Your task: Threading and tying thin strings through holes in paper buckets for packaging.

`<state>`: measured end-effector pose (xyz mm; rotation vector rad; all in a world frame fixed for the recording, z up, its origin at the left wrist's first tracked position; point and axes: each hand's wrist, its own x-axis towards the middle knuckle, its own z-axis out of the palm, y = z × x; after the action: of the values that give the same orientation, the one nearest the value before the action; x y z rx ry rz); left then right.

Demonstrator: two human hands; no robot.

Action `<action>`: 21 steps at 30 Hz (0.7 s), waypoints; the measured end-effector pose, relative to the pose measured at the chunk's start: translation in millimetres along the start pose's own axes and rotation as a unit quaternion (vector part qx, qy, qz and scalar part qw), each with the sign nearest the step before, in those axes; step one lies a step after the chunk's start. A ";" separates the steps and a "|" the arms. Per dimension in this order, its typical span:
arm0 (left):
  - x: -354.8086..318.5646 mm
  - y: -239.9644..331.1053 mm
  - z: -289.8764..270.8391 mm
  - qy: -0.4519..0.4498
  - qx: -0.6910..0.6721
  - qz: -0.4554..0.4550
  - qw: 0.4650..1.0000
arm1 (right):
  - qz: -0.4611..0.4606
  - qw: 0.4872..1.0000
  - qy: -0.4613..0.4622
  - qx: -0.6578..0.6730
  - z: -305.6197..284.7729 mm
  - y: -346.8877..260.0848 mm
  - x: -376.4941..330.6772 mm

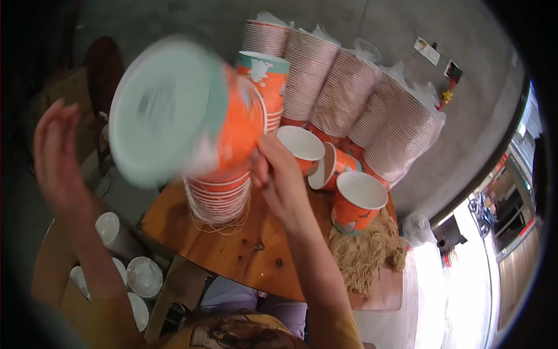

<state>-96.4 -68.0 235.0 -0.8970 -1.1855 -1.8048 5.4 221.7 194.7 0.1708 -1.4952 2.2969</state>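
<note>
Tall paper-cup stacks (349,87) crowd the wooden table (232,250) behind; my right hand (279,174) pinches a blurred orange cup (186,110), my left hand (55,157) open, empty.

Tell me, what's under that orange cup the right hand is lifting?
A stack of orange cups on the wooden table, under the raised cup in the right hand. The stack's top is hidden.

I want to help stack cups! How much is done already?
Done: a short stack of orange cups stands on the wooden table. In hand: the right hand holds a blurred orange cup above it; the left hand is open. Left: three loose cups nearby.
</note>
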 end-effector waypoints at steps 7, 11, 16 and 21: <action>-83.8 4.6 29.4 -0.121 0.037 -0.065 0.990 | 0.092 0.980 0.155 0.080 -30.6 43.4 42.5; -127.1 35.6 88.9 -0.360 -0.097 -0.067 0.926 | 0.137 0.981 0.136 0.020 -61.4 61.3 19.5; -141.4 85.1 138.6 -0.437 -0.262 0.066 0.858 | 0.165 0.969 0.142 -0.117 -74.9 52.5 -41.6; -172.5 103.0 173.0 -0.339 -0.325 -0.075 0.880 | 0.067 0.922 0.172 -0.340 -121.7 50.1 -145.4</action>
<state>95.2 106.8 179.8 -1.9997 -1.0512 -2.1317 132.5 276.1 55.5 -0.5131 -2.0318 1.6391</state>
